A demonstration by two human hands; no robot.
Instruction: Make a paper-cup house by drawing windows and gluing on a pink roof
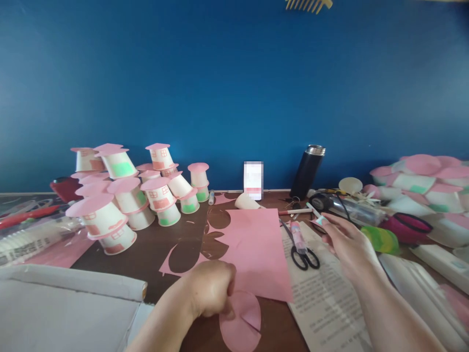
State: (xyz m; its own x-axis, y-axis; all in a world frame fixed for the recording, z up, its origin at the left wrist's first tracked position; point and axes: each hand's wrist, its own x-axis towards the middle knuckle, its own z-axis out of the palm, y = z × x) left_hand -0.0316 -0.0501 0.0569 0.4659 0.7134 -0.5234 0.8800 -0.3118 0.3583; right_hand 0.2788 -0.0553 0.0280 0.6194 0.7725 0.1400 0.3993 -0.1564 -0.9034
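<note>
My left hand (216, 286) is closed, its fingers pinching the upper left edge of a pink paper circle (238, 325) with a slit cut in from its edge. Above it, a pink paper sheet (256, 249) with round cut-outs along its left side lies flat. My right hand (342, 242) is closed on a slim white stick-like thing (318, 217) with a teal patch; its exact kind is unclear. Left of that hand, black-handled scissors (306, 259) and a pink tube (298, 237) rest on a printed page (322, 293).
Paper-cup houses (106, 217) with pink roofs stand stacked at left; more cups (421, 186) pile up at right. A black bottle (308, 171), a phone (253, 178) and a tipped cup (247, 201) are near the blue wall. A cardboard box (69, 303) fills the lower left.
</note>
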